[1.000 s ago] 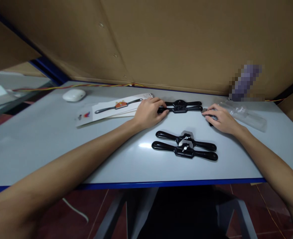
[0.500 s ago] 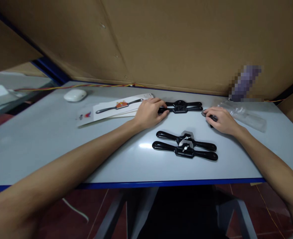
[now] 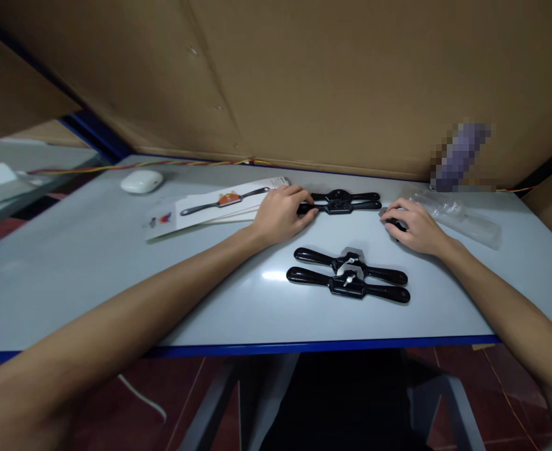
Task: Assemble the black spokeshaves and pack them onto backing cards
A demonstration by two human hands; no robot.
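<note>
Bare forearms, no sleeves

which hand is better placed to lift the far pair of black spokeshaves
Left, probably. The left hand already rests on the left handles of the far pair of black metal spokeshaves. The right hand covers a small dark part beside their right ends, apart from them.

Head-worn view, down onto table (image 3: 116,282), seemingly close.

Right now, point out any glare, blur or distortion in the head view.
Head view: a white glare spot sits on the table just left of the near pair of black tools; a pixelated patch hides something by the cardboard wall; the table edge bows, wide-angle; the forearms smear softly at the bottom corners.
</note>
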